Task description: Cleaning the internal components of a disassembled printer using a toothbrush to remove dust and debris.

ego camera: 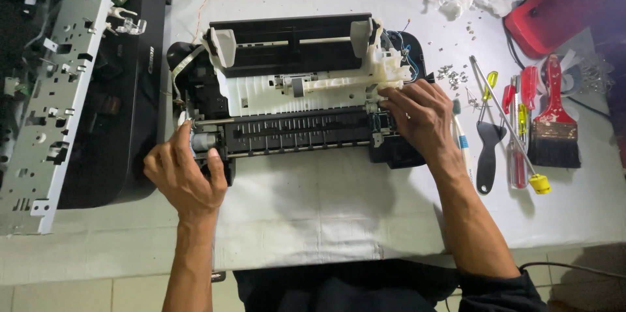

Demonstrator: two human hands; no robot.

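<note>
printer mechanism (300, 90), stripped of its casing, sits on the white-covered table (313, 214) between both hands. left hand (186, 172) is curled around the small motor (203, 141) at the mechanism's near left corner, fingers closed on it. right hand (417, 116) presses bent fingers onto the white plastic frame (313, 84) at the right end, beside thin blue wires (407, 51). a hard pull there could likely snap a clip or tear those wires. loose screws (451, 74), just beyond the right hand, might be swept off or lost if the mechanism slides; screwdrivers (515, 136) and a red-handled brush (554, 126) lie further right.
</note>
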